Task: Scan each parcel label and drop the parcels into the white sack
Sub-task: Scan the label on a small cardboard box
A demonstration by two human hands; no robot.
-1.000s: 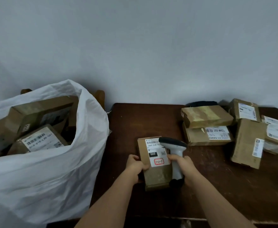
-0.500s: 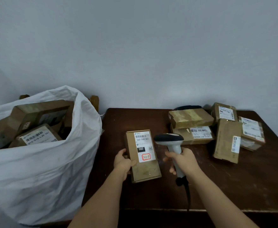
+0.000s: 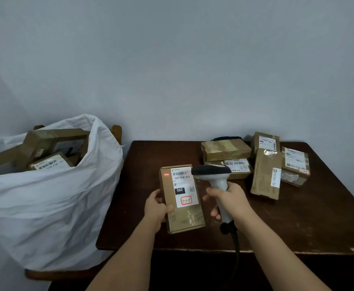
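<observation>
Left hand (image 3: 157, 207) grips the left edge of a brown parcel (image 3: 182, 198), held label-up over the tabletop (image 3: 297, 223). Right hand (image 3: 229, 198) is wrapped round the handle of a handheld scanner (image 3: 212, 175), its head just right of the parcel's top. A red scan line (image 3: 166, 174) falls on bare cardboard left of the label (image 3: 184, 187). White sack (image 3: 52, 198) stands left of the tabletop, holding several parcels. Five more parcels (image 3: 266, 173) lie at the tabletop's far right.
</observation>
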